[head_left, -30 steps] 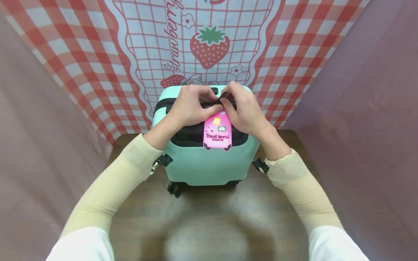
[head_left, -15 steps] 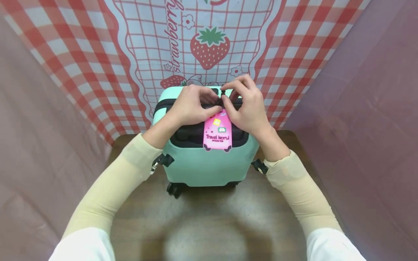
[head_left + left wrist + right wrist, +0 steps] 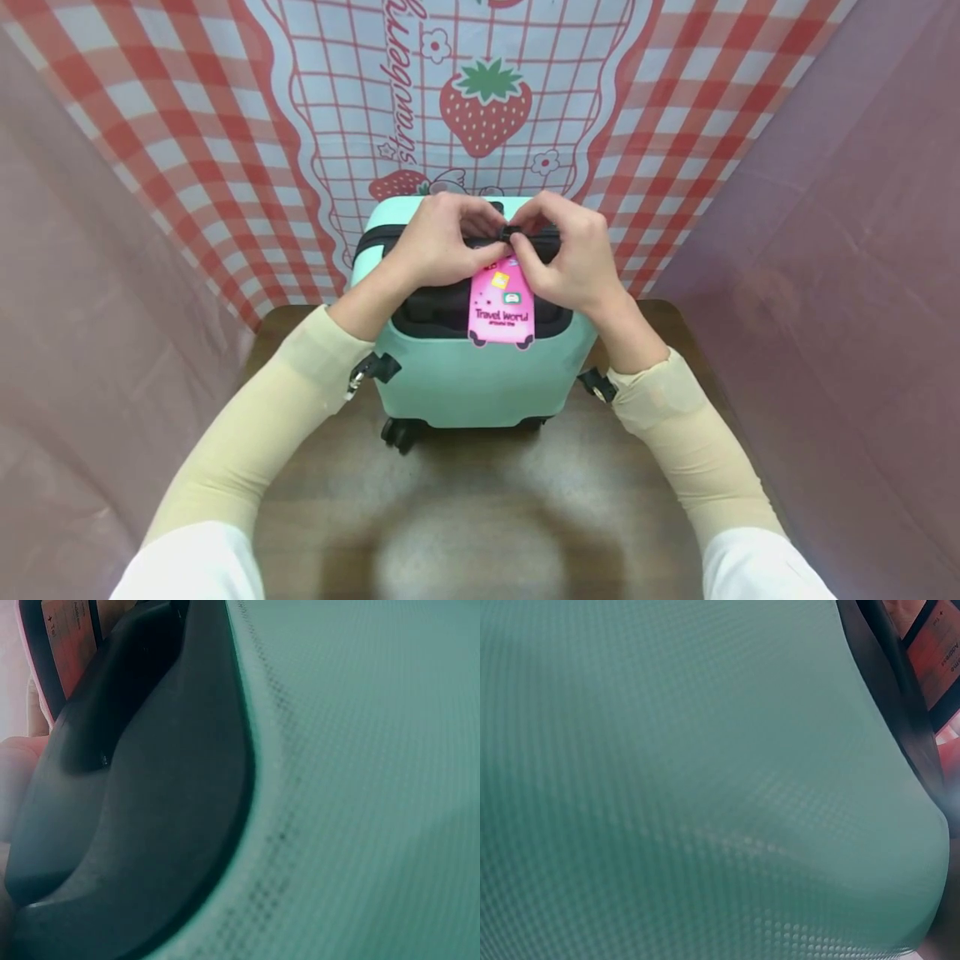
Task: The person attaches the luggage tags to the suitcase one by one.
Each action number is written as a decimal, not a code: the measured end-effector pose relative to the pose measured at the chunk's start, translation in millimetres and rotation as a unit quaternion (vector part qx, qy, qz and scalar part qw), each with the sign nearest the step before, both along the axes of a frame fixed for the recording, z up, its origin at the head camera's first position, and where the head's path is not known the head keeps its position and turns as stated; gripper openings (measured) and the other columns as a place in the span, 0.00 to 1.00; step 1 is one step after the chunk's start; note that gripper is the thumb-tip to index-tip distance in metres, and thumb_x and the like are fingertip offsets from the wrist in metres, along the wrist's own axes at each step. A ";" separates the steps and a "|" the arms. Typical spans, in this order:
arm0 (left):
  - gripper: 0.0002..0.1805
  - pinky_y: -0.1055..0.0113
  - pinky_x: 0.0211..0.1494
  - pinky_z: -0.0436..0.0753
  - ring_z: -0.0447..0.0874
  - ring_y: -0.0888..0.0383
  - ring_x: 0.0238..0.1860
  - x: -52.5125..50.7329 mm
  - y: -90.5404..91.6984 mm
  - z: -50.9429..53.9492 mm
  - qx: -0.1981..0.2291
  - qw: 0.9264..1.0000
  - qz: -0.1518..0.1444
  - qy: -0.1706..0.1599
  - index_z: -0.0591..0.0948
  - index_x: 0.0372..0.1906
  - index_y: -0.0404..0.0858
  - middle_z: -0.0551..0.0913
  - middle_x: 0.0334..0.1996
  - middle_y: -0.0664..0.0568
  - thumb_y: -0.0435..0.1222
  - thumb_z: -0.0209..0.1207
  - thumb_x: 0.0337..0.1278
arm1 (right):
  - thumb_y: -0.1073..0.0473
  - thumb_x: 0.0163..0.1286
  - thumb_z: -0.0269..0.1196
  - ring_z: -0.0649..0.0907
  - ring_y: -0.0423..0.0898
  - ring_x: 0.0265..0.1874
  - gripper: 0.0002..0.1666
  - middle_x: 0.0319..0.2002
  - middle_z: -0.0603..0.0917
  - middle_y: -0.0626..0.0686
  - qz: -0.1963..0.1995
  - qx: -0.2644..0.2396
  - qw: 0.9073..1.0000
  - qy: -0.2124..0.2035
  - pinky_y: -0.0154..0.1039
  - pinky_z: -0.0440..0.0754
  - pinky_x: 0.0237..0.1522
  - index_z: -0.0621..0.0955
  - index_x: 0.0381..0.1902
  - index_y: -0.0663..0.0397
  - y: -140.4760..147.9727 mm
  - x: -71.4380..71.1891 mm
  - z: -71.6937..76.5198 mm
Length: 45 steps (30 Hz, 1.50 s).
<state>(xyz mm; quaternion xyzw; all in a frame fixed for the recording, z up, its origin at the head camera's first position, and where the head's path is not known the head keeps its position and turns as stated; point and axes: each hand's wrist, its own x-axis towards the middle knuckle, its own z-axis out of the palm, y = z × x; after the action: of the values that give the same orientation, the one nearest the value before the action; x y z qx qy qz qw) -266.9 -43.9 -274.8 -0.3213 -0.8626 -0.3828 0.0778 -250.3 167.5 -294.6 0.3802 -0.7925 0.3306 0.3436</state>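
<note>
A mint green suitcase (image 3: 480, 387) stands upright in the head view. Against its black front handle area (image 3: 438, 312) hangs a pink luggage tag (image 3: 501, 312) reading "Travel World". My left hand (image 3: 438, 242) pinches the tag's black strap (image 3: 511, 232) just above the tag, thumb near its top edge. From the other side, my right hand (image 3: 573, 254) pinches the strap's upper part between thumb and fingers. How the strap is threaded is hidden by my fingers. Both wrist views show the tag's back, an orange address card (image 3: 69, 641), beside the ribbed suitcase shell (image 3: 705, 787).
The suitcase's black wheels (image 3: 401, 433) rest on a brown wooden table (image 3: 480, 517). Behind it hangs a red-checked strawberry cloth (image 3: 480, 108). Pinkish curtains stand close on the left (image 3: 112, 375) and right (image 3: 817, 292).
My right hand lifted its fingers upward with the strap end half a second ago. Now they have come back down around the strap. The left hand and tag have barely moved.
</note>
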 end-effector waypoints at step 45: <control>0.17 0.59 0.59 0.89 0.93 0.52 0.50 3.4 0.0 -2.1 0.016 1.000 0.003 -0.008 0.88 0.54 0.35 0.88 0.51 0.46 0.39 0.71 0.64 | 0.58 0.70 0.68 0.86 0.52 0.34 0.11 0.36 0.87 0.59 -0.035 0.017 0.999 0.016 0.47 0.89 0.42 0.85 0.40 0.63 -3.1 0.3 -3.7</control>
<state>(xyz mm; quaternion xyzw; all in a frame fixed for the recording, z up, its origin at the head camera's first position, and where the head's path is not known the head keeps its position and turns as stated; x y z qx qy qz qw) -263.5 -43.8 -276.9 -0.3146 -0.8579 -0.3988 0.0770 -250.0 164.4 -298.3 0.3633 -0.8054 0.2981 0.3614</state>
